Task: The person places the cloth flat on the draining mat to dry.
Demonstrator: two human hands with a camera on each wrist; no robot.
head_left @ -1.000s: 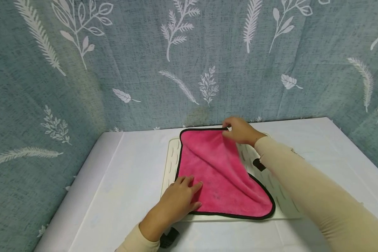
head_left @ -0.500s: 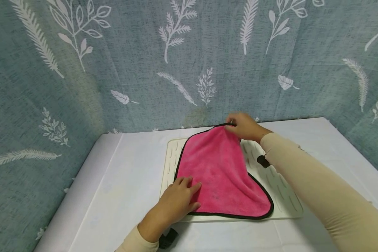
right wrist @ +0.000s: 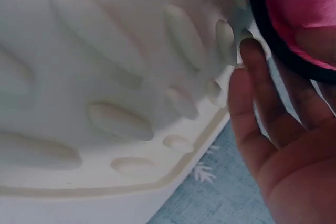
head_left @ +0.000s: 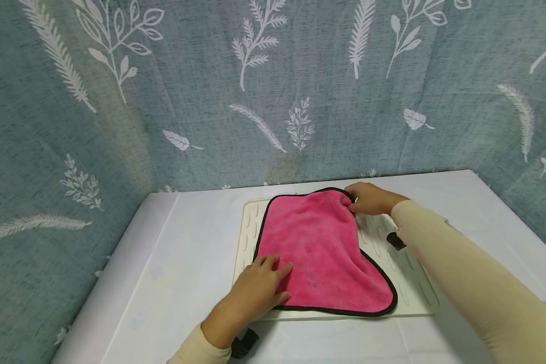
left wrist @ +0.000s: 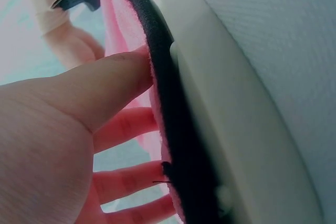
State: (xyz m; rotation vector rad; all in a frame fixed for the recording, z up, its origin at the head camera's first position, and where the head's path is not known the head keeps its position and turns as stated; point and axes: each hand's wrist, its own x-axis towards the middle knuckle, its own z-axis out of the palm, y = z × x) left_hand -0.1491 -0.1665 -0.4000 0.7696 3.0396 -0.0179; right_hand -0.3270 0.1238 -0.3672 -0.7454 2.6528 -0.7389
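A pink cloth (head_left: 314, 253) with black edging is spread over a cream ridged mat (head_left: 407, 288), its right side uneven. My right hand (head_left: 370, 198) pinches the cloth's far right corner between thumb and fingers, as the right wrist view also shows, with the black edging (right wrist: 262, 24) between them. At the near left corner my left hand (head_left: 257, 288) rests on the cloth with fingers spread. In the left wrist view its thumb and fingertips touch the pink surface beside the edging (left wrist: 163, 77).
The mat lies on a table with a white cover (head_left: 173, 283). Behind and to the sides hangs a blue-grey leaf-patterned fabric (head_left: 209, 76). Raised oval ridges (right wrist: 121, 121) cover the mat. A black strap (head_left: 396, 241) sits at the right wrist.
My right hand has drawn the cloth's far corner to the right, raising it and then lowering it toward the mat. My left hand has stayed in place.
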